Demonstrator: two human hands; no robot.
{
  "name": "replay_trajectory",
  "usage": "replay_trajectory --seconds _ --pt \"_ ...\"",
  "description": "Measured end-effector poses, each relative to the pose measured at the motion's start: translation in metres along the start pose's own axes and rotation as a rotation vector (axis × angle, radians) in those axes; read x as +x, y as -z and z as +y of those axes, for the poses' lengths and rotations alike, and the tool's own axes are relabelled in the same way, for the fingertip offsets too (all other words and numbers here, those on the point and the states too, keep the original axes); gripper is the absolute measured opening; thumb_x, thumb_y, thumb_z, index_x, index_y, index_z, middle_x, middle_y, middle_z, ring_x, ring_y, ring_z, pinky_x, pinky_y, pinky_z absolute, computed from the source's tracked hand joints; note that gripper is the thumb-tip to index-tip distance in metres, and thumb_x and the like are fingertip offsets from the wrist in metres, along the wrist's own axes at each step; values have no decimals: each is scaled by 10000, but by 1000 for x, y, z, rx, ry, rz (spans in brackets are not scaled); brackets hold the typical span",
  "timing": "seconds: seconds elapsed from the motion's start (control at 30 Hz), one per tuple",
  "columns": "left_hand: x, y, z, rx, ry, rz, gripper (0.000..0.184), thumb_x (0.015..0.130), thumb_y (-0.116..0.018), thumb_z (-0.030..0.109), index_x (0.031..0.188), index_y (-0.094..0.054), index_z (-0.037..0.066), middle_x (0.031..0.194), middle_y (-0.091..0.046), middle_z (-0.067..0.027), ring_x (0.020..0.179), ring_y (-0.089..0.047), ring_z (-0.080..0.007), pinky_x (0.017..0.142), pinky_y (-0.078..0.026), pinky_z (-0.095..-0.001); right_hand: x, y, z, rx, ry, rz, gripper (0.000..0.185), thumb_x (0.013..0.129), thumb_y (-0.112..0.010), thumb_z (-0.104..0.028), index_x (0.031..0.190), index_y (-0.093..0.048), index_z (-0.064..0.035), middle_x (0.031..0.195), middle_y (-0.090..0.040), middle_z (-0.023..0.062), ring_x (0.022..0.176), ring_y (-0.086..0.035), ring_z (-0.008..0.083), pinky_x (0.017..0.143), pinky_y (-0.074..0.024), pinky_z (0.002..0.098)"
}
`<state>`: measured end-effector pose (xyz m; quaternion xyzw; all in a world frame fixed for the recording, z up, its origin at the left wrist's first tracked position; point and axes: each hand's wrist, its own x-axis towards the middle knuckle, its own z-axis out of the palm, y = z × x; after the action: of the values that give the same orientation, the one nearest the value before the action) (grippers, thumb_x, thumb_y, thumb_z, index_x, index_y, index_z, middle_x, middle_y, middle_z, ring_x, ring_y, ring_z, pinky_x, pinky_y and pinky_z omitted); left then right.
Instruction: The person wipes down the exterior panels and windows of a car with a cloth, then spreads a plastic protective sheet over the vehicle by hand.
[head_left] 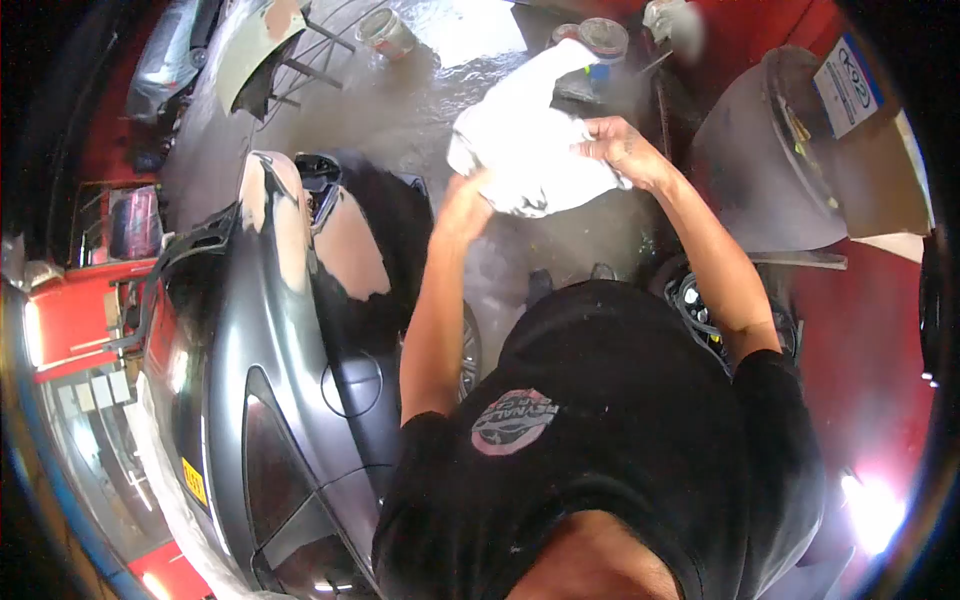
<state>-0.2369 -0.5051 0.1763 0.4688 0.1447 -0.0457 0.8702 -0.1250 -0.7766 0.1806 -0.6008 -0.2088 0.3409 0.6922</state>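
A bunched white cloth with dark smudges is stretched between my two hands, in front of my body and above the floor. My left hand grips its lower left edge; the fingers are blurred and partly hidden by the fabric. My right hand is closed on the right side of the cloth, thumb and fingers pinching it. One end of the cloth sticks up at the top right. To the left of my left hand stands a dark grey car with beige filler patches on its bodywork.
A loose panel rests on a stand at the upper left. A bucket and paint cans are on the floor ahead. At the right are a large grey panel, a cardboard box and a bright lamp.
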Motion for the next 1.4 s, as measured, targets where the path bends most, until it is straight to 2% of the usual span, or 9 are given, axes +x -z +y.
replay_trajectory --seconds 0.13,0.33,0.4,0.63,0.83,1.03,1.13,1.17,1.4 --pt "-13 17 -20 218 219 118 444 958 -603 14 1379 -483 -57 1337 -602 -190 1190 -641 -306 1002 -543 -486 3 15 -17 -29 84 198 238 993 -647 -185 1097 -699 23 997 -721 42 891 -652 117 840 -522 285" --pt "-15 15 21 164 -154 311 617 912 -567 -83 1485 -344 -30 1222 -636 -220 1088 -686 -290 907 -583 -410 29 34 -34 -945 224 327 205 991 -647 -183 1110 -669 -18 924 -707 58 862 -626 129 795 -504 307" --pt "-28 -8 37 271 -265 178 636 880 -575 -100 1488 -411 -11 1220 -652 -199 1094 -665 -260 936 -542 -359 35 30 -40 -711 307 428 232 959 -674 -138 1162 -637 -31 907 -699 64 871 -625 141 796 -501 304" --pt "-32 -1 46 1494 -659 259 327 770 -731 22 1096 -723 -2 1045 -674 -202 995 -672 -308 841 -508 -402 24 15 -70 -741 348 33 365 814 -681 2 1177 -667 29 934 -694 124 905 -677 238 830 -535 358" --pt "-40 24 79 888 -602 161 156 967 -658 114 1029 -644 -29 1024 -667 -90 899 -632 -170 807 -501 -302 23 41 -73 -968 635 106 224 841 -692 -122 981 -715 50 918 -680 155 1001 -661 353 955 -496 378" --pt "-52 -21 104 101 -449 164 184 1043 -576 118 1164 -572 -21 1089 -686 -110 977 -663 -158 898 -528 -303 19 44 -90 151 209 -80 286 1004 -607 -292 1151 -681 -59 1063 -690 -2 984 -652 105 893 -528 303" --pt "-50 -38 115 71 -483 122 182 1048 -570 121 1159 -590 -22 1091 -689 -105 989 -669 -167 909 -542 -323 17 17 -107 308 391 -14 508 1028 -570 -362 1413 -529 -33 1312 -631 107 1163 -622 217 1021 -507 378" --pt "-46 -34 111 92 -479 161 180 1046 -571 119 1153 -599 -22 1084 -690 -101 982 -668 -167 896 -543 -322 13 23 -81 312 34 -7 587 999 -614 -386 1444 -498 -22 1353 -610 127 1259 -566 223 1070 -473 413" --pt "-20 52 36 510 -263 518 344 986 -653 165 1258 -576 -30 1099 -670 -114 923 -649 -172 721 -557 -332 2 -39 -25 364 -124 -92 533 983 -694 -284 1396 -531 10 1328 -632 125 1214 -611 223 1043 -505 364"
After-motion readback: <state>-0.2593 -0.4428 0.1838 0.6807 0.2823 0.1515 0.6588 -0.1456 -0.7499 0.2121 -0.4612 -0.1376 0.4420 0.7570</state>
